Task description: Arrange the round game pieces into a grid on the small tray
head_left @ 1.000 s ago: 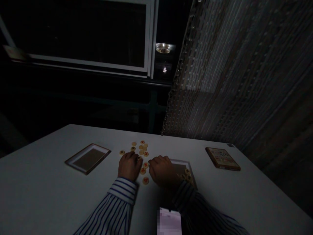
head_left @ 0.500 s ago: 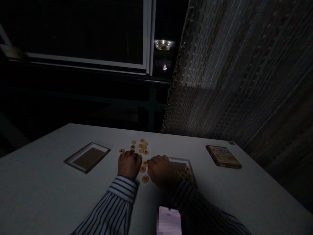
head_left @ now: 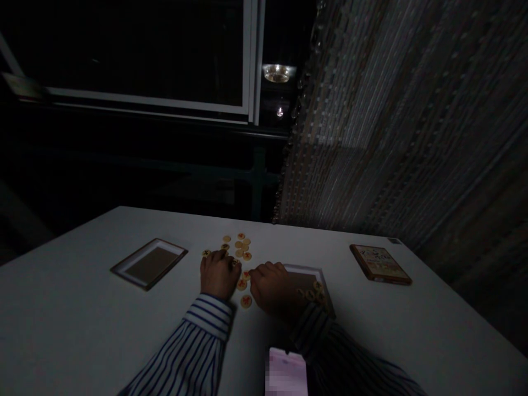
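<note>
- From my distant station I am resting the left hand palm-down, its fingers curling over the near side of the xiangqi pieces; I cannot tell whether they are gripping one.
- I am holding the right hand with fingers bending beside a red-marked piece; its grip is hidden from me.
- The pieces are lying loosely between and beyond both hands on the white table.
- Behind the right hand, an open tray is containing more pieces.
- A printed box is lying farther right.
</note>
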